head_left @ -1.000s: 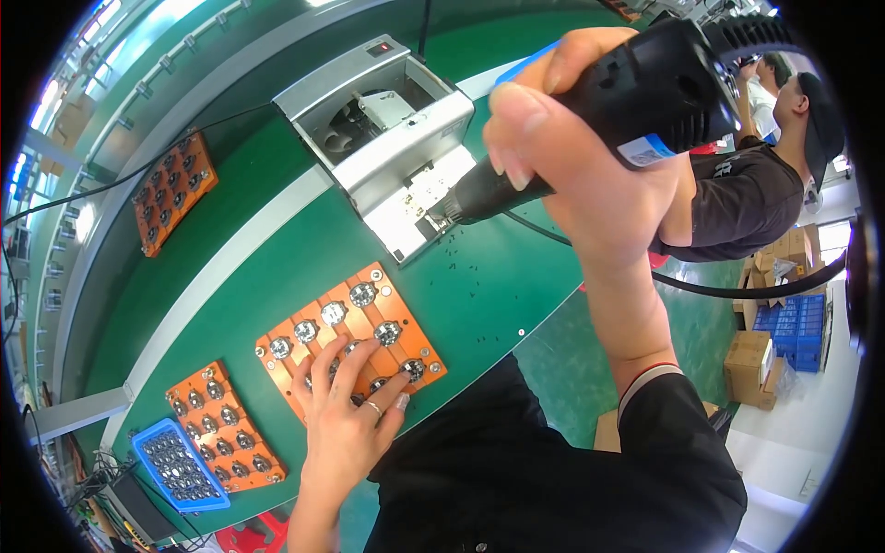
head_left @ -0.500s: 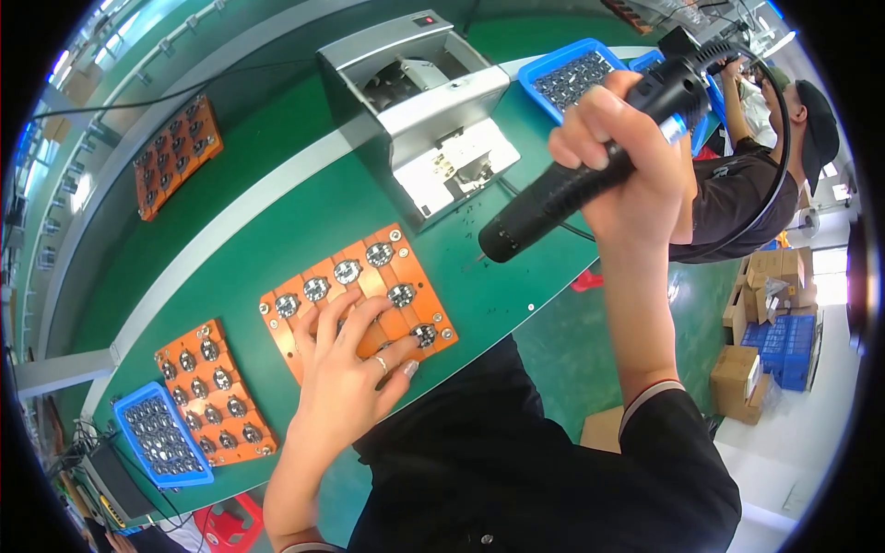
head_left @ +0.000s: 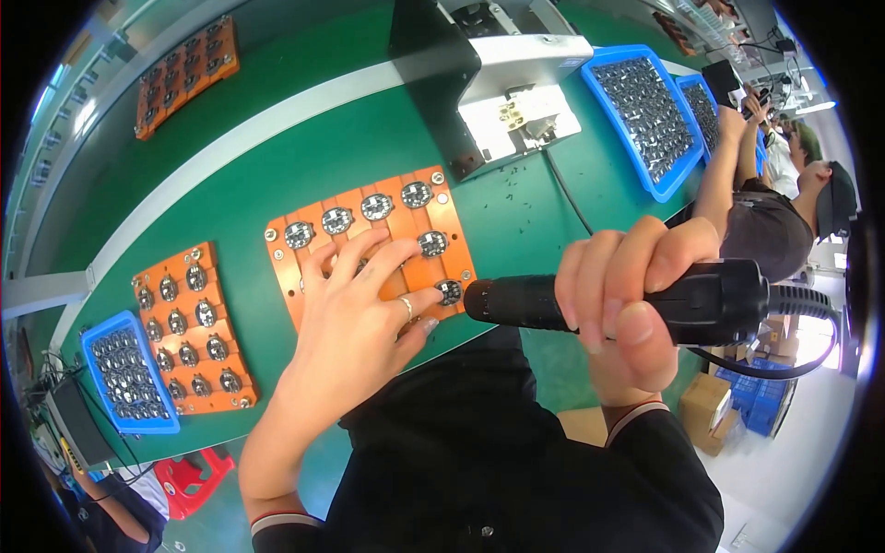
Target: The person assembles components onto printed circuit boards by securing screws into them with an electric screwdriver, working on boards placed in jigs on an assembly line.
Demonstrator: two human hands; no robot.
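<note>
My left hand (head_left: 355, 300) lies spread over an orange fixture plate (head_left: 451, 219) on the green bench, its fingertips among the round metal-and-black parts seated there. The palm and fingers hide some of those parts. In my right hand (head_left: 627, 295) is a black electric screwdriver (head_left: 710, 300), held almost level, with its cable curving from the rear. The screwdriver's nose is beside a round part (head_left: 449, 293) at the plate's near right corner. Whether the bit touches that part I cannot tell.
A silver feeder machine (head_left: 525, 129) stands behind the plate, with small dark screws scattered beside it. Blue trays of small parts (head_left: 659, 192) sit at right. Left are another loaded orange plate (head_left: 226, 346) and a blue tray (head_left: 157, 427). A co-worker (head_left: 770, 235) sits at right.
My right hand has brought the screwdriver down and toward me, turning it from slanted to nearly level, with its nose now at the plate. My left hand stays on the plate. The view has shifted.
</note>
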